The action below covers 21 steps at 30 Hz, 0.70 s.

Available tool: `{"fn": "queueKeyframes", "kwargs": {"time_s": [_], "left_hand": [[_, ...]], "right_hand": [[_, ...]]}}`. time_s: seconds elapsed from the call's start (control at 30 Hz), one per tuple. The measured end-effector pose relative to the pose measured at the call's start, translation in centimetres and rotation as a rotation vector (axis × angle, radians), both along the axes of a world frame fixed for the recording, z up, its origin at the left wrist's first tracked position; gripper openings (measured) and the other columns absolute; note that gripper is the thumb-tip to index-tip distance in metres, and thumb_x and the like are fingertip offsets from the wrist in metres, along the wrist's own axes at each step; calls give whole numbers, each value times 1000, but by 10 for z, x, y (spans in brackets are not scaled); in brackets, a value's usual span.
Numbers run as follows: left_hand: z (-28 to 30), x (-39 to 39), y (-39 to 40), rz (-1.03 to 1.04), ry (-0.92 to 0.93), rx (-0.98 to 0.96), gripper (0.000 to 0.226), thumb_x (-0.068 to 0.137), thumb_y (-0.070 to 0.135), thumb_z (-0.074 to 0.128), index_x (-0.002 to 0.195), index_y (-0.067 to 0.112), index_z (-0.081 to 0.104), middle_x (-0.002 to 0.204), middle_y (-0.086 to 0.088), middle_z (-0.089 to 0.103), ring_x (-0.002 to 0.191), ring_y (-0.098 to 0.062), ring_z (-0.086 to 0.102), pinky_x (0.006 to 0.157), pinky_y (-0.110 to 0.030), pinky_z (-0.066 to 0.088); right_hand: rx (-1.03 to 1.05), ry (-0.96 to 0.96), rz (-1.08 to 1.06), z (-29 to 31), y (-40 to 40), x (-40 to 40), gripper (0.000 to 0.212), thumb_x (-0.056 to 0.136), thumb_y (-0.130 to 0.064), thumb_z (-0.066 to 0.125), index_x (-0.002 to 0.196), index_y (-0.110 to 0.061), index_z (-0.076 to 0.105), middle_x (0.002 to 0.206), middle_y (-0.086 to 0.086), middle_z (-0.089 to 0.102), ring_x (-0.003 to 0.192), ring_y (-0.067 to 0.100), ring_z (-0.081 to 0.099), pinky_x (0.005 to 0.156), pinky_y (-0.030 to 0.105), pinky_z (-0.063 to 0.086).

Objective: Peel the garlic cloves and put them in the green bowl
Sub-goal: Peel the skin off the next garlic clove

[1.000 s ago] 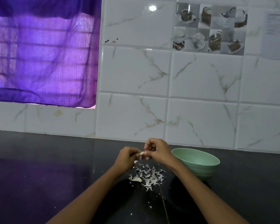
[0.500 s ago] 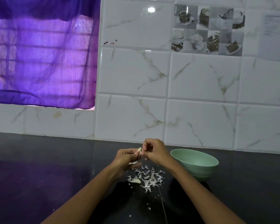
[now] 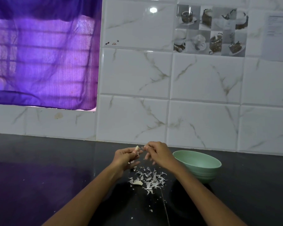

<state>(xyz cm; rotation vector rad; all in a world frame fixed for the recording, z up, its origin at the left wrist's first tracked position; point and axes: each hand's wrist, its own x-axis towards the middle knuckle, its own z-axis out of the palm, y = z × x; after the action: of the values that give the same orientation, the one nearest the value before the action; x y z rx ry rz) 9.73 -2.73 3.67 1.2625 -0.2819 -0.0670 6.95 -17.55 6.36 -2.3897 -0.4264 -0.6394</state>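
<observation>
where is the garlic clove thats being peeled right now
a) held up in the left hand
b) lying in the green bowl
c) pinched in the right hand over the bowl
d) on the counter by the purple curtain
a: the left hand grips the garlic clove with its tip poking above the fingers, while the right hand sits just beside it, left of the green bowl and above the pile of peels.

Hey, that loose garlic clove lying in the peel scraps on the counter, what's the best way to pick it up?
Pinch the garlic clove across its narrow width, coming straight down from above. It lies flat on the dark counter at the left edge of the peel scraps, so its sides look free to fingertips.
</observation>
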Motion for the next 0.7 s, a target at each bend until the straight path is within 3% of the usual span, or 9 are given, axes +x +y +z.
{"fn": "queueKeyframes", "kwargs": {"time_s": [0.13, 0.2, 0.3, 0.47, 0.7], "left_hand": [[-1, -1, -1, 13, -59, 33, 13, 90, 2, 56, 94, 8, 67, 87, -3, 69, 73, -8, 59, 53, -19, 54], [-3, -1, -1, 13, -112, 82, 14, 89, 3, 58, 98, 7, 68, 83, 0, 70, 71, -6, 60, 54, -19, 54], [-6, -3, -3, 10, -231, 209, 11, 87, 6, 61, 93, 9, 71, 73, 3, 70, 66, -4, 60, 58, -21, 54], [-12, 0, -1, 45, -395, 435, 12, 88, 8, 62, 80, 8, 71, 65, 1, 67, 50, -9, 52, 57, -29, 49], [-10, -3, -3, 38, -433, 484, 18, 91, 14, 58, 80, 6, 70, 58, 7, 62, 49, -5, 49, 50, -21, 46]], "right_hand": [[-59, -67, -150, 0, -4, 0, 23, 95, -30, 50, 79, -23, 65, 68, -9, 67, 47, -3, 52, 67, 31, 54], [6, -78, -150, 0, -3, 1, 12, 88, -29, 62, 86, -21, 70, 74, -8, 68, 57, 1, 59, 67, 32, 55], [157, 18, -29, -2, -1, 1, 19, 83, -19, 69, 101, -15, 69, 77, -6, 67, 72, 16, 67, 58, 32, 58], [143, 53, 16, -5, -1, -2, 7, 82, -15, 69, 78, -12, 74, 60, -10, 65, 56, 3, 59, 50, 19, 52], [60, 15, -27, -6, -4, 3, 7, 80, -18, 70, 74, -17, 73, 64, -1, 68, 48, 9, 59, 51, 28, 53]]}}
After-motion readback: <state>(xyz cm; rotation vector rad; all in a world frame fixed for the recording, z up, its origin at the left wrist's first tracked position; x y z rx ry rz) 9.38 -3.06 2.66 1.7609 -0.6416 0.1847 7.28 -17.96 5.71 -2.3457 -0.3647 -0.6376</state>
